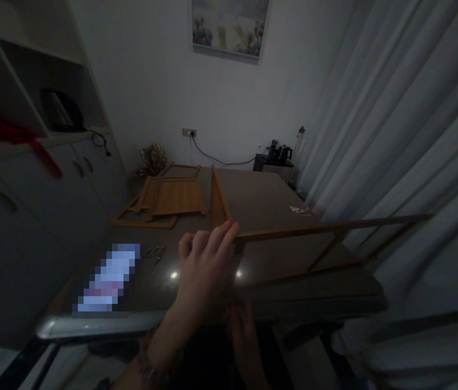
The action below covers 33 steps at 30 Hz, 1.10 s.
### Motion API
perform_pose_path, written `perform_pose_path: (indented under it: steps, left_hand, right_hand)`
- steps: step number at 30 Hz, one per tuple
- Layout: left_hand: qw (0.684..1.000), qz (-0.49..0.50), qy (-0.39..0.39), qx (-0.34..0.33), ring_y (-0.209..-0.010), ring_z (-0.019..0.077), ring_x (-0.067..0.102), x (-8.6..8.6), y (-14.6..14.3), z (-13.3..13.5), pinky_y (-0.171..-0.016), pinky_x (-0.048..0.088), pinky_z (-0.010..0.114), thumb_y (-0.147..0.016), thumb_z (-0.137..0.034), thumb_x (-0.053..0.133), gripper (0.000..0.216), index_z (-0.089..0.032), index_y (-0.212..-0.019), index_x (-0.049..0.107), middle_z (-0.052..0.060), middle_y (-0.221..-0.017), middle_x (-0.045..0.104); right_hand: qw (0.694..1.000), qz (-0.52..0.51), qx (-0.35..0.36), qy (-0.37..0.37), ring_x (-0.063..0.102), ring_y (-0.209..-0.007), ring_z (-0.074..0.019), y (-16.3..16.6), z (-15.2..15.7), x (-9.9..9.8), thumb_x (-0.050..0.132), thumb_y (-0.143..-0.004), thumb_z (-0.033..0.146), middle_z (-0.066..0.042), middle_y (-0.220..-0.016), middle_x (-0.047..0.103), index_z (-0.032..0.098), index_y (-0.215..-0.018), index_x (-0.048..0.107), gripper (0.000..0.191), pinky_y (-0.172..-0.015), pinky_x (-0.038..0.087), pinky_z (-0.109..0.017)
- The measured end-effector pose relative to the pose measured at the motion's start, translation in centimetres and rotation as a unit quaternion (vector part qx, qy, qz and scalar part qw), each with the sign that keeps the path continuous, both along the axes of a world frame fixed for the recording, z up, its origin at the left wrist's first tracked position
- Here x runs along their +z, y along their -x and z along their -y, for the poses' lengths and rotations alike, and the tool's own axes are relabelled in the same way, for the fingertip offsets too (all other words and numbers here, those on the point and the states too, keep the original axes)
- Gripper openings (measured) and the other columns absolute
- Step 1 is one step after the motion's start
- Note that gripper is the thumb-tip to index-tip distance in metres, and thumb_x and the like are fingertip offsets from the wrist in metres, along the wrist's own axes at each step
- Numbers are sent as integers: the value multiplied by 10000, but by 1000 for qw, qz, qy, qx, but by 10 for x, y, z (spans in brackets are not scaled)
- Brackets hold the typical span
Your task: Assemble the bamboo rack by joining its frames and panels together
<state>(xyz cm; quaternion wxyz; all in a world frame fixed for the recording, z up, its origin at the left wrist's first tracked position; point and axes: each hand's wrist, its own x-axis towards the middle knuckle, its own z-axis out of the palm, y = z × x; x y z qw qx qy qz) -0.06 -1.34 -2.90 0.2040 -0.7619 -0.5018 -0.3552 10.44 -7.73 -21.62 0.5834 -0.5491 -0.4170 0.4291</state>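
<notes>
My left hand [208,260] grips the near corner of an upright wooden frame [314,230] standing on the dark table [261,200], fingers curled over the top rail. One panel of the frame runs away from me, another stretches right past the table edge. My right hand [245,330] sits lower, below the table's front edge and behind the left hand; its fingers are in shadow and hard to read.
Flat wooden panels [167,197] lie stacked at the table's far left. Small screws [155,253] rest by a blurred-out object [109,279]. Cabinets stand left, curtains [407,135] hang right, a kettle [279,153] sits on a stand behind.
</notes>
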Motion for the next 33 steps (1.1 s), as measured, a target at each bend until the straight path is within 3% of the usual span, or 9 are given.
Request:
perform_pose_path:
  steps: [4, 7, 11, 15, 18, 23, 27, 30, 33]
  left_hand:
    - [1000, -6, 4, 2, -918, 237, 523, 1, 0, 0, -840, 337, 434, -812, -349, 669, 503, -254, -1284, 525, 21, -1242, 645]
    - [1000, -8, 2, -1, -925, 238, 516, 2, 0, 0, -833, 335, 432, -810, -346, 671, 505, -247, -1282, 523, 10, -1242, 646]
    - [1000, -5, -4, 1, -911, 236, 511, 1, 0, 0, -843, 328, 433, -825, -351, 652, 473, -249, -1271, 532, -5, -1240, 649]
    - [1000, -2, -6, 2, -913, 234, 519, 0, 0, -1, -839, 333, 429, -819, -344, 660, 479, -255, -1273, 536, 2, -1213, 658]
    - [1000, -1, 3, 0, -933, 233, 523, 0, 0, 0, -844, 342, 427, -808, -335, 671, 506, -259, -1287, 526, 17, -1226, 645]
    - [1000, -1, 18, -5, -939, 243, 519, 1, 1, 2, -858, 333, 441, -838, -342, 633, 482, -251, -1297, 513, 27, -1253, 636]
    - [1000, 7, 9, -7, -928, 242, 526, 1, 0, 2, -847, 335, 441, -850, -349, 620, 449, -250, -1278, 525, 32, -1244, 647]
    - [1000, 12, -3, -4, -915, 236, 526, 1, -1, 1, -843, 334, 436, -854, -348, 617, 425, -252, -1260, 535, 12, -1228, 659]
    - [1000, 4, -3, -5, -918, 237, 522, 1, -1, 0, -843, 330, 435, -837, -336, 641, 452, -252, -1267, 528, 4, -1238, 653]
  right_hand:
    - [1000, 29, -2, -6, 573, -580, -135, 2, -1, -4, 470, -933, 500, 0, -717, 641, 203, -1174, 557, 391, -545, 482, -227]
    - [993, 107, 12, -53, 665, -733, -163, 0, 0, -6, 444, -959, 441, -52, -898, 710, 212, -1163, 579, 335, -676, 538, -258]
    - [964, 235, 22, -124, 684, -990, -212, -9, 1, -7, 468, -956, 355, -92, -1105, 710, 221, -1192, 604, 304, -854, 542, -309]
    - [944, 292, 16, -151, 691, -1013, -211, -13, 0, -10, 421, -973, 324, -85, -1106, 723, 224, -1174, 629, 307, -885, 539, -307]
    - [963, 243, 31, -112, 718, -932, -200, -9, 1, -9, 383, -987, 370, -87, -1076, 733, 207, -1271, 559, 372, -796, 564, -272]
    - [999, 41, -5, -2, 707, -594, -192, 12, 2, -2, 424, -956, 510, -31, -702, 734, 161, -1384, 364, 555, -539, 546, -263]
    - [989, -138, -44, 36, 713, -590, -218, 25, 0, -2, 532, -862, 612, -17, -692, 724, 191, -1355, 306, 686, -499, 538, -290]
    - [986, -156, -37, 40, 721, -645, -220, 25, 0, -6, 548, -847, 621, -35, -774, 735, 212, -1275, 399, 611, -573, 562, -319]
    - [997, -75, 2, 35, 717, -697, -210, 14, 1, -6, 499, -893, 584, -52, -839, 737, 206, -1144, 533, 455, -622, 566, -310]
